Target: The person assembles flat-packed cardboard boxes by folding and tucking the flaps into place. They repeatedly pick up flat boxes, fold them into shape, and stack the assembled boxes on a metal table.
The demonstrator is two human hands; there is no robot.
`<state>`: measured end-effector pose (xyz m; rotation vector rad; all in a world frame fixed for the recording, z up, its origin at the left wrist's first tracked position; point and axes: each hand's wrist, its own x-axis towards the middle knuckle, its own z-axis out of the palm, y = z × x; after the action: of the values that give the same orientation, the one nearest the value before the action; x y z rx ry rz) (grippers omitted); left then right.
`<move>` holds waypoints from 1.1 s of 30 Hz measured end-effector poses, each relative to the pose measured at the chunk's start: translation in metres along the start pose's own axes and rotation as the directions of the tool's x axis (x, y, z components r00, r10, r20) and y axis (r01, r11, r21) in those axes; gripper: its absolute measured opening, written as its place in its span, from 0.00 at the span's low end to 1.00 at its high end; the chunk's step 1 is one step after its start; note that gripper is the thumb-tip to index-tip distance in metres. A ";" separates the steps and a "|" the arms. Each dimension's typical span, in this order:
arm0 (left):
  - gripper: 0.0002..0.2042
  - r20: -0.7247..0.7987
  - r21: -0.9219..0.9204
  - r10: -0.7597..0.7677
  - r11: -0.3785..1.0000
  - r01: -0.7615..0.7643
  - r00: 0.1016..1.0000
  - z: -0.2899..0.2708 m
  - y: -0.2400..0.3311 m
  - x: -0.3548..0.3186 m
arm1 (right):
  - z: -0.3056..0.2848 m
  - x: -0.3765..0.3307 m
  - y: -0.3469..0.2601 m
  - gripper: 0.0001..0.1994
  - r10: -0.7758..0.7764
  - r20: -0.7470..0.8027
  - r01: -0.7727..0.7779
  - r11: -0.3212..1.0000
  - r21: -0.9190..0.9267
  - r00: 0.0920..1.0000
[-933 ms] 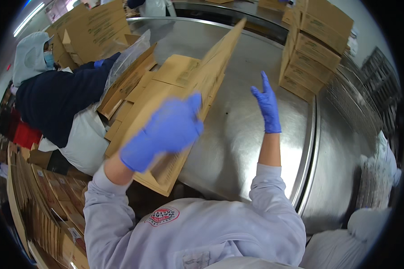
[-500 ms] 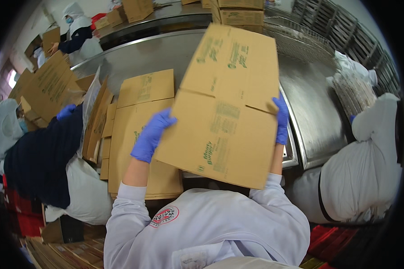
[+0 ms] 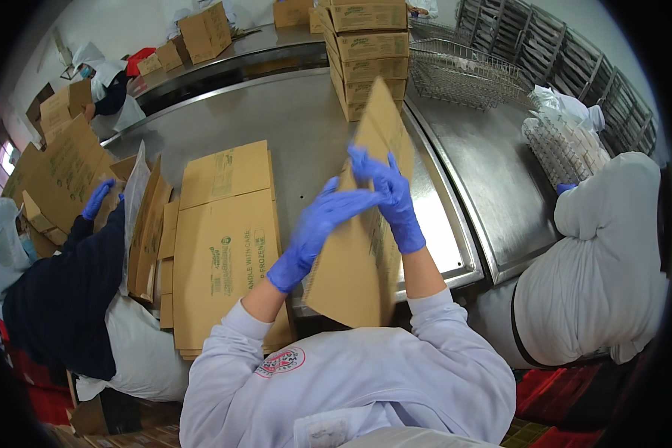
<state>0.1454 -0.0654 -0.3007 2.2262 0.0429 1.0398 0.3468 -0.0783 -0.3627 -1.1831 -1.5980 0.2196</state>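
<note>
A brown corrugated cardboard box (image 3: 355, 265), folded nearly flat, stands tilted on its edge in front of my chest. Across its face lies my left hand (image 3: 313, 228) in a blue glove, fingers stretched out toward the right. My right hand (image 3: 396, 201), gloved the same, is up close against the box; its fingers are spread and blurred by motion. Where the two hands meet, the left fingertips overlap the right palm. To the left, a stack of flat cardboard boxes (image 3: 224, 246) lies on the steel table (image 3: 299, 112).
Closed boxes (image 3: 369, 48) are piled at the far middle. A wire basket (image 3: 463, 71) sits on the right-hand steel table (image 3: 511, 201). Co-workers stand close at left (image 3: 67, 291) and right (image 3: 586, 291); the left one handles an open box (image 3: 60, 175). Racks (image 3: 560, 60) line the far right.
The box has turned from face-up and broad to standing on edge. My left hand has moved right across it, and my right hand has come inward to meet it.
</note>
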 end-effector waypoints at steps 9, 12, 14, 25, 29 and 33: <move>0.33 -0.133 -0.421 0.147 0.887 -0.190 0.980 0.056 -0.007 0.057 | -0.026 0.036 -0.030 0.29 -0.245 -0.199 0.276 0.949 0.151 0.949; 0.34 -0.034 -0.357 0.235 0.905 -0.231 0.971 0.076 0.001 0.085 | -0.058 0.030 -0.023 0.27 -0.244 -0.179 0.272 0.951 0.150 0.953; 0.34 0.130 -0.153 0.320 0.942 -0.300 0.939 0.080 0.005 0.088 | -0.061 0.023 -0.034 0.27 -0.234 -0.326 0.284 0.952 0.112 0.916; 0.11 0.283 0.392 0.321 0.821 -0.415 0.904 0.082 0.037 0.074 | -0.138 0.007 -0.018 0.24 -0.336 -0.282 0.360 0.932 0.035 0.899; 0.17 0.333 0.529 0.341 0.705 -0.473 0.879 0.106 0.076 0.107 | -0.150 0.010 0.017 0.18 -0.383 -0.395 0.465 0.875 0.136 0.835; 0.17 0.081 0.650 0.270 0.715 -0.257 0.959 0.079 0.088 0.115 | -0.222 -0.001 0.025 0.15 -0.369 -0.489 0.506 0.843 0.181 0.790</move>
<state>0.2573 -0.1437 -0.2081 2.9299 0.1181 1.3568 0.5420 -0.1588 -0.2910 -0.5351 -1.3307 -0.1058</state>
